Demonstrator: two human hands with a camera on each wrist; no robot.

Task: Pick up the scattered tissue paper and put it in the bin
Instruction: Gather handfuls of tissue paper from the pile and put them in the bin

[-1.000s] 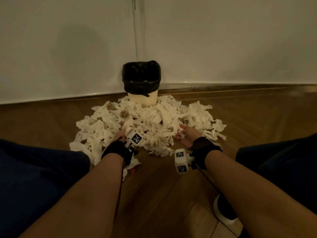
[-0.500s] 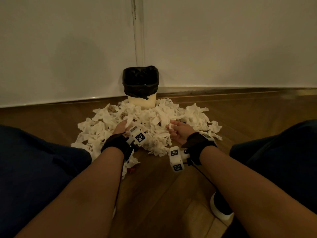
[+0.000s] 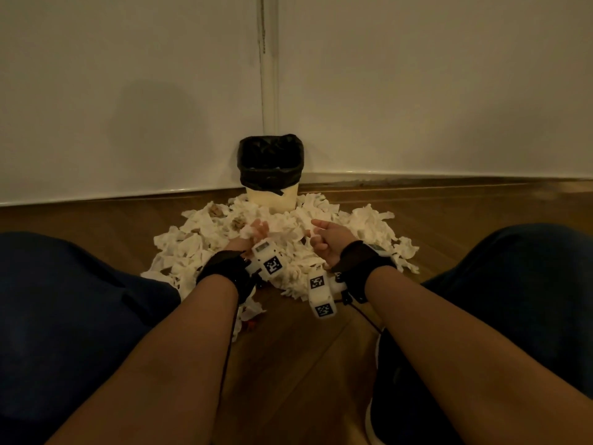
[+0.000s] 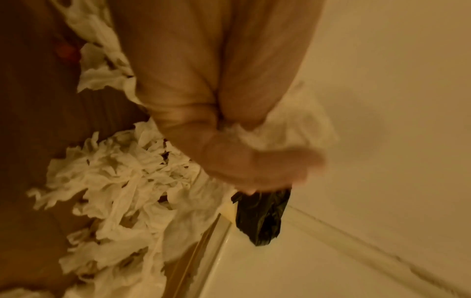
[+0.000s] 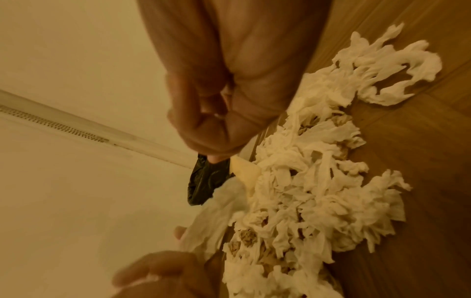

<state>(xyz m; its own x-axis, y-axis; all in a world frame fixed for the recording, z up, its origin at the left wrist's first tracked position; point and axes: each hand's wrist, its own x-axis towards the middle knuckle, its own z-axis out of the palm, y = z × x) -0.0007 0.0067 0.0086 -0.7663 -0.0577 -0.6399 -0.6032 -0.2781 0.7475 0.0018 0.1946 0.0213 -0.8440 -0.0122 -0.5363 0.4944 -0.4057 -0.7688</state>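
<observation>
Left hand (image 3: 253, 237) grips a wad of tissue (image 4: 288, 129) above the floor pile (image 3: 288, 239) — bin (image 3: 271, 170) straight ahead, beyond its fingers. Right hand (image 3: 327, 240) clenched, empty as far as shown, about equally near.

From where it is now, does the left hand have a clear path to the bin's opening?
Probably yes: the left hand, gripping a tissue, is raised just before the bin, with nothing between.

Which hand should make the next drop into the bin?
Left, probably. The left hand already grips a wad of tissue, and the bin stands just ahead. The right hand is curled with no tissue visibly in it.
</observation>
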